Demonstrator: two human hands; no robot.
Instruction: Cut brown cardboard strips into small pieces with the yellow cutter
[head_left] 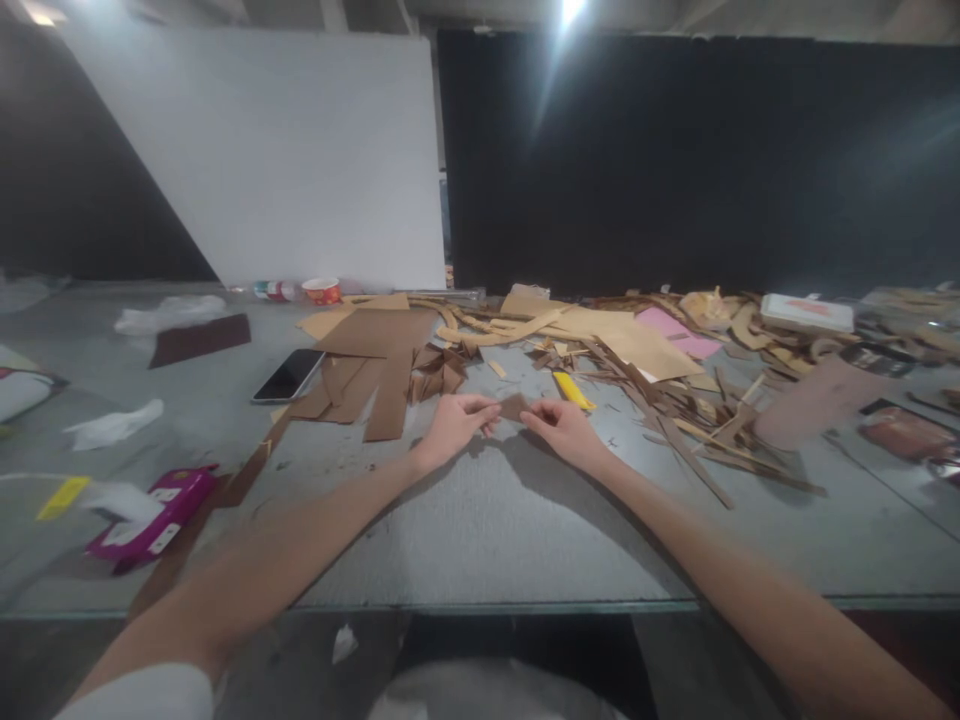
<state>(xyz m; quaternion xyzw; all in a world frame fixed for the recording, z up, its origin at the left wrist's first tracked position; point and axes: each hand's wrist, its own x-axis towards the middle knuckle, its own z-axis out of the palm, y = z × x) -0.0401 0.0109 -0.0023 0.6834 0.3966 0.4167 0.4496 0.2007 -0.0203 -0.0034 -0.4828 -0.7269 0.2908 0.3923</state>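
Observation:
A small piece of brown card [514, 405] is held between my two hands, just above the grey table. My left hand [459, 428] pinches its left edge with thumb and fingers. From the other side, my right hand [561, 428] grips the right edge in the same way. Right behind my right hand lies a yellow-handled cutter [574, 391]. Folded brown pieces [439, 372] are heaped beyond my left hand, beside several flat brown sheets [388, 395].
On the left are a phone [289, 376], a magenta tissue pack [154, 520] and crumpled white tissue [116, 425]. Brown offcut strips [690, 440] spread to the right, near a pinkish bottle [806, 405] and a white box [807, 312]. The table's front edge [495, 606] runs close to me.

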